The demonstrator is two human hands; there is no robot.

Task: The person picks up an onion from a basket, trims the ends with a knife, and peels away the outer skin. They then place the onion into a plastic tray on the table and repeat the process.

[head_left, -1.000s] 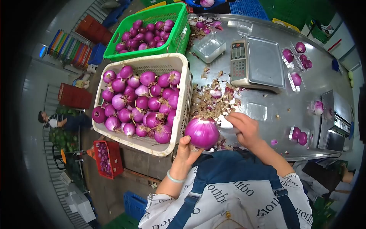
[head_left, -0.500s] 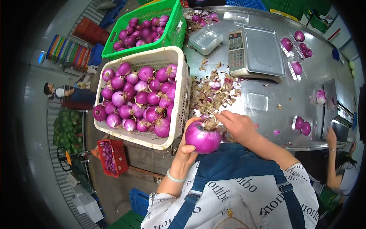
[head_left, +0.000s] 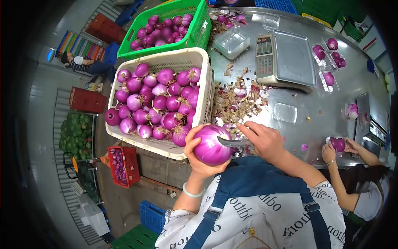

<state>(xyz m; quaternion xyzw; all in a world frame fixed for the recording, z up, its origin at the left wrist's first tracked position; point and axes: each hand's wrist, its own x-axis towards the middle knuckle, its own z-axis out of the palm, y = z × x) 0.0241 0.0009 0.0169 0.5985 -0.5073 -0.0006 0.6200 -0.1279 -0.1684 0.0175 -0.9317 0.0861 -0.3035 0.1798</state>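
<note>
While the steel bench [head_left: 300,128] fills upper right, the white crate [head_left: 205,83], centre left, crowds the left hand [head_left: 198,157]; scale [head_left: 295,58] sits upper right of centre, peel heap [head_left: 234,101] mid-frame. Left hand's fingers wrap the onion [head_left: 210,147], lower centre; right hand [head_left: 266,143] has fingers clasped on a knife [head_left: 235,142], blade against it.

- Scale [head_left: 287,60] on the metal table [head_left: 309,133], 2 o'clock from the view's middle
- Clear plastic box [head_left: 233,53] near it, 1 o'clock
- Co-worker [head_left: 368,204] in a pale top, about 4 o'clock
- Blue crate [head_left: 152,216], 7 o'clock
- Red crate [head_left: 133,166], 8 o'clock
- Round green produce [head_left: 76,132], 9 o'clock
- Standing person [head_left: 96,67], 10 o'clock
</note>
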